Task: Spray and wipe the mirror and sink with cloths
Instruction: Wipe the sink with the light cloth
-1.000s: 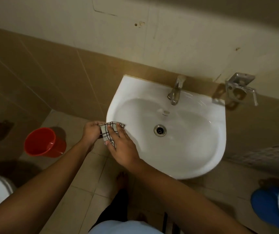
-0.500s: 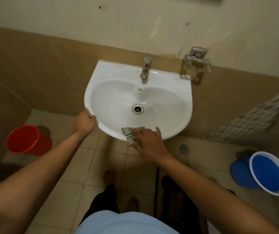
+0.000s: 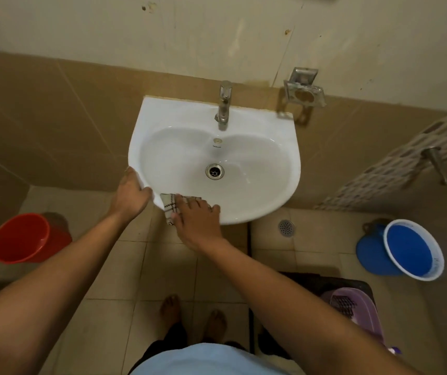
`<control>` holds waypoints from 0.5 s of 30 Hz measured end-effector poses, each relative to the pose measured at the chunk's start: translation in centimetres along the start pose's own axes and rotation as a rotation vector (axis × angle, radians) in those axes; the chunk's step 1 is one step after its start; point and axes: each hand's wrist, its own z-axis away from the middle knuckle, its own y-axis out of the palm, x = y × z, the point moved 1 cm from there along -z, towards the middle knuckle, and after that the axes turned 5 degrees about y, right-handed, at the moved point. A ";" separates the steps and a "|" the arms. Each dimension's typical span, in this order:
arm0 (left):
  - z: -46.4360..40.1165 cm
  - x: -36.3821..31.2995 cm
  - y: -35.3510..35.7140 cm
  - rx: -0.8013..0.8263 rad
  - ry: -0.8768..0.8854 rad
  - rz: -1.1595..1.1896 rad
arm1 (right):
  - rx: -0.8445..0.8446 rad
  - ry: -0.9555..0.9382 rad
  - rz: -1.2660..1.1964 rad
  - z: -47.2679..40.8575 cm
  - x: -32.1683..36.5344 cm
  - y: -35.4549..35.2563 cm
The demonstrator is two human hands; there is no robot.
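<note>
The white wall-mounted sink (image 3: 284, 136) fills the middle of the head view, with a metal tap (image 3: 223, 106) at its back and a drain (image 3: 214, 171) in the bowl. A checked cloth (image 3: 168, 203) lies on the sink's front-left rim. My right hand (image 3: 198, 226) presses it down with spread fingers. My left hand (image 3: 131, 194) grips the sink's left front edge, right beside the cloth. No mirror or spray bottle is in view.
A red bucket (image 3: 27, 239) stands on the floor at left, a blue bucket (image 3: 411, 250) at right. A metal soap holder (image 3: 303, 90) hangs on the wall right of the tap. A purple basket (image 3: 352, 307) sits low right. My bare feet stand below the sink.
My right hand has slid the cloth left along the front rim, toward my left hand. My left hand stays on the sink's left edge.
</note>
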 end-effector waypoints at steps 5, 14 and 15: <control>-1.9 0.1 -1.1 0.075 0.061 -0.035 | -0.058 0.006 -0.049 -0.4 -0.1 -0.1; -4.9 -0.8 -1.5 0.101 -0.016 -0.040 | -0.190 0.206 0.056 3.2 -9.5 -2.6; -5.0 -1.0 -1.7 0.103 -0.020 -0.051 | -0.180 0.250 0.043 3.4 -10.4 -3.0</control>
